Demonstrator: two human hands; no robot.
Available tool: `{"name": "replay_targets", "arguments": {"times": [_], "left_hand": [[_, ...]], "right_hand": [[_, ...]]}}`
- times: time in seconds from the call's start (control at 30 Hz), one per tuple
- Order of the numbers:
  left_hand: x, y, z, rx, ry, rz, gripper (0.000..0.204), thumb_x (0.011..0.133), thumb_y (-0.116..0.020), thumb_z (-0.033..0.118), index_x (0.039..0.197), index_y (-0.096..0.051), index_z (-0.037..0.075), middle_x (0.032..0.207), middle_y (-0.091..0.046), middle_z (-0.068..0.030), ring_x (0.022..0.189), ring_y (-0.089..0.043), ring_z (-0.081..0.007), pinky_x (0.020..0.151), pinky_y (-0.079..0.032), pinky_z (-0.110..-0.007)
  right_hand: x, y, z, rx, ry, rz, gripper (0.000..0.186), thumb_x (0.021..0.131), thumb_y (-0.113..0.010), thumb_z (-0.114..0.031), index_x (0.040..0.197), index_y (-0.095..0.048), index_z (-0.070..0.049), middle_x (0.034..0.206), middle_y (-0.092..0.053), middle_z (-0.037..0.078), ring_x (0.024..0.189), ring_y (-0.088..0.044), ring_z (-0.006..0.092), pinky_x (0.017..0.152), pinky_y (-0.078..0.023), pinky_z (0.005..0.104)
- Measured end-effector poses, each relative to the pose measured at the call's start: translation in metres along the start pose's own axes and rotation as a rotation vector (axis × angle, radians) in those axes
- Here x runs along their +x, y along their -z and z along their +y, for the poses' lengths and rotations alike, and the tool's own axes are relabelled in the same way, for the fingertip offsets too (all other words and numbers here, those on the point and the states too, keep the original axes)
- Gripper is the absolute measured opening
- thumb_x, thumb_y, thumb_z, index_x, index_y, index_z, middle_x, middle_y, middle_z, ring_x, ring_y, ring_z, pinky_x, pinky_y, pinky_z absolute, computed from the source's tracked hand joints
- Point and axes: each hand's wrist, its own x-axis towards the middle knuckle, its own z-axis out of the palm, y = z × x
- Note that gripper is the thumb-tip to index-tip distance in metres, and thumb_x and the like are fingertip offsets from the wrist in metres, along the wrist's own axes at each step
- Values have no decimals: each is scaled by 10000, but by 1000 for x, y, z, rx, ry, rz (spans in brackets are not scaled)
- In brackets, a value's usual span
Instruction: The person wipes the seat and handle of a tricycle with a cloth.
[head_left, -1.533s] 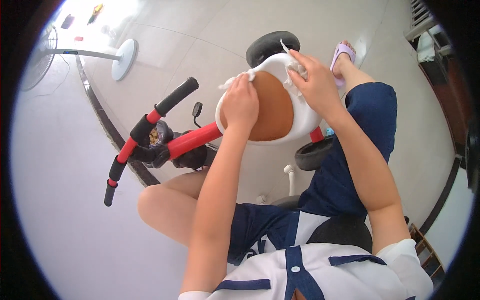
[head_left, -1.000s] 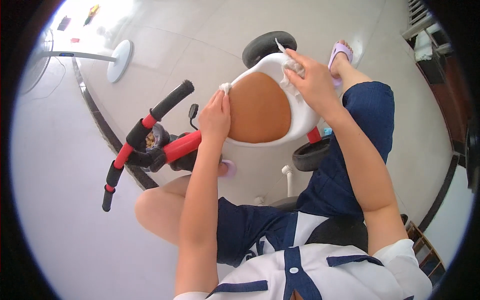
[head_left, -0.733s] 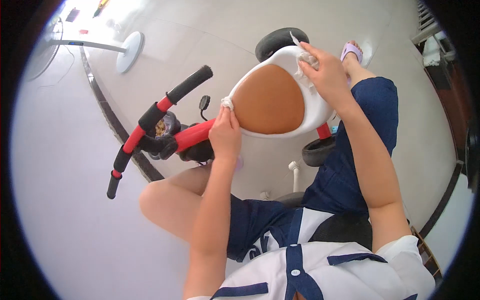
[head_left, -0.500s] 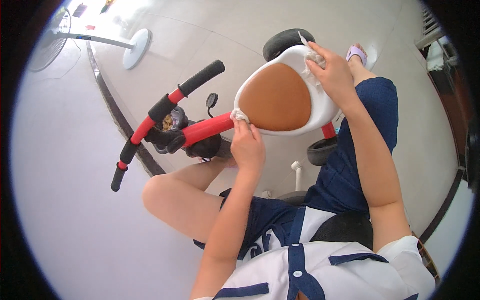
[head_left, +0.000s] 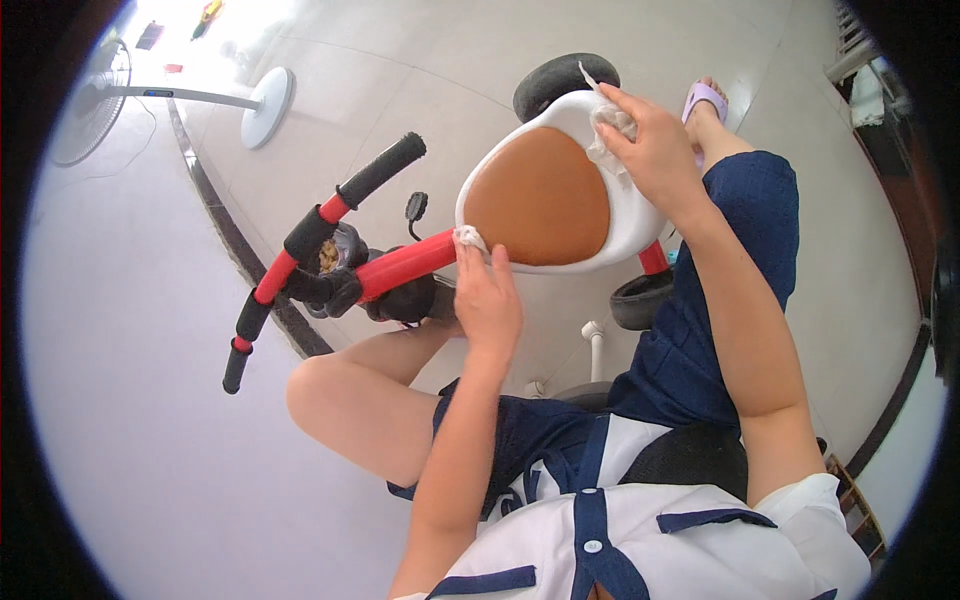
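Note:
A child's tricycle with a red frame [head_left: 410, 262] stands before me, its handlebar [head_left: 290, 262] toward the left. Its white seat [head_left: 630, 226] carries a brown pad [head_left: 538, 197]. My left hand [head_left: 487, 300] pinches a small crumpled white tissue [head_left: 469, 236] against the seat's front tip, where it meets the red tube. My right hand [head_left: 652, 150] grips a larger white tissue [head_left: 612, 130] and presses it on the raised rear part of the seat. A loose corner of that tissue sticks up past the fingers.
Two black rear wheels [head_left: 566, 82] flank the seat, the nearer one [head_left: 641, 302] beside my leg. A white standing fan [head_left: 268, 107] is at the far left. A white stool leg [head_left: 594, 355] shows below the seat. A dark strip [head_left: 215, 210] crosses the floor.
The tricycle has shifted slightly left in view, the handlebar most of all. Both hands have moved along with the seat, still holding their tissues against it.

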Motion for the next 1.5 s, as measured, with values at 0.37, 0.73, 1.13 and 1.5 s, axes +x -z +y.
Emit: {"name": "replay_targets", "arguments": {"times": [0.37,0.73,1.13,1.5], "left_hand": [[103,8,14,-135,3,-311,475,1024,-358,337,1297,-562,7,1378,-515,-188,1313,-453,-325,1081,-360,-383],[148,-45,54,-12,-309,-438,485,969,-404,225,1397,-431,-1,1365,-527,-181,1303,-458,-330,1091,-362,-403],[139,-36,13,107,-506,-288,380,991,-455,292,1277,-567,68,1325,-576,-117,1233,-523,-282,1100,-369,-407],[137,-29,23,282,-461,-222,158,933,-543,174,966,-630,46,999,-677,-135,942,-627,-346,842,-515,-444]], "right_hand": [[1,1,-7,7,37,93,386,850,-613,-140,1207,-610,5,1044,-664,190,865,-659,340,779,-518,389],[-1,-4,-1,-37,38,89,390,841,-615,-120,1211,-605,2,1024,-656,181,885,-645,340,786,-509,408],[1,-8,14,71,-3,38,404,850,-630,-151,1222,-604,4,996,-658,194,881,-649,332,769,-504,394],[-3,-10,16,72,-26,21,418,855,-629,-164,1234,-595,8,1020,-660,206,868,-657,336,772,-511,394]]}}
